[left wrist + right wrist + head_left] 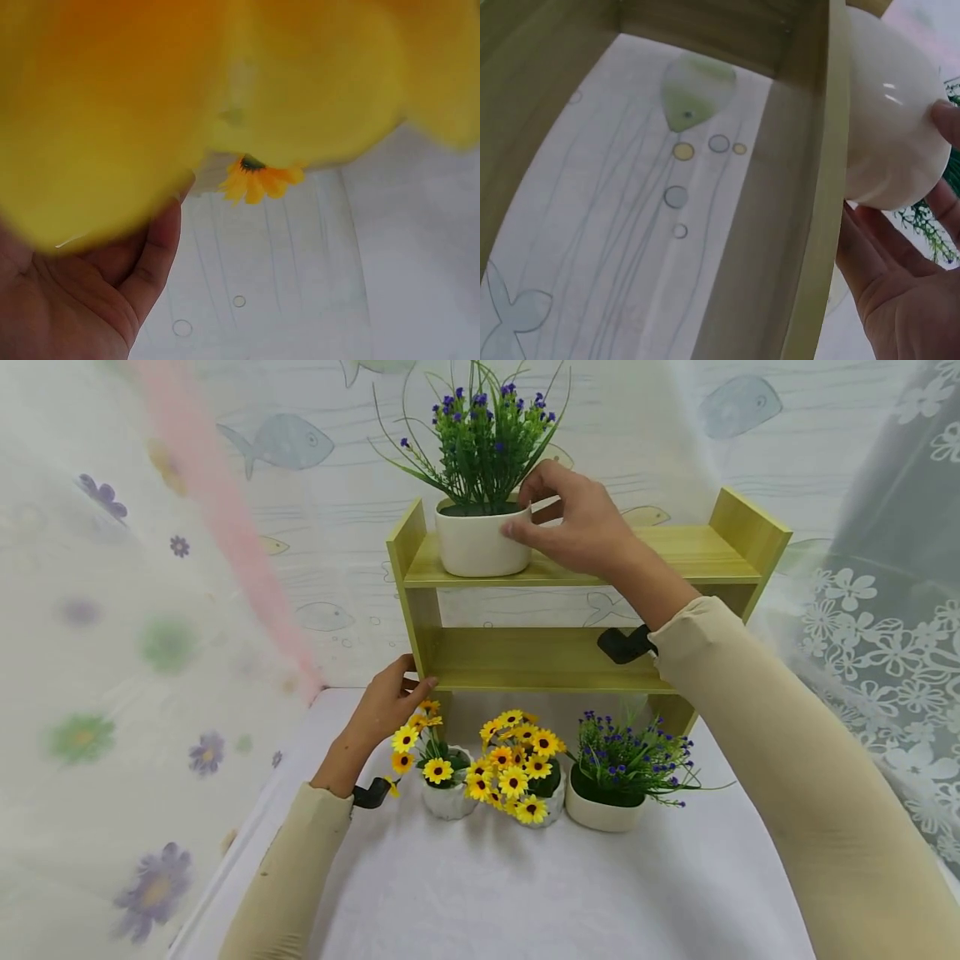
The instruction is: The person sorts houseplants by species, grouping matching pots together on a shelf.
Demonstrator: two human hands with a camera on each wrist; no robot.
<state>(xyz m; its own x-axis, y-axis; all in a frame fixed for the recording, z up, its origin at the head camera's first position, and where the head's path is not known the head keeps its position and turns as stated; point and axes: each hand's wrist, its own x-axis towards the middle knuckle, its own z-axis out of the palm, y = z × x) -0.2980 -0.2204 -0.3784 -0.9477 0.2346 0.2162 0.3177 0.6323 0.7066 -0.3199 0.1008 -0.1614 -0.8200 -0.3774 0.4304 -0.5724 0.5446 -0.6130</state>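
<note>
A white oval pot (480, 547) of purple flowers and long green leaves stands at the left end of the wooden shelf unit's (652, 552) top board. My right hand (581, 522) grips the pot's right side, thumb in front and fingers at the rim; the right wrist view also shows the glossy pot (896, 120). Lower down, my left hand (382, 706) holds the unit's left side panel, its thumb at the front edge and other fingers partly hidden. Blurred yellow petals (315, 90) cover much of the left wrist view, hiding part of that hand.
Below the unit, on the white-covered table (525, 893), stand two white pots of yellow flowers (513, 768) and another oval pot (603, 810) with purple flowers. A fish-patterned curtain (300, 527) hangs behind; floral sheer cloth (892, 627) is at right.
</note>
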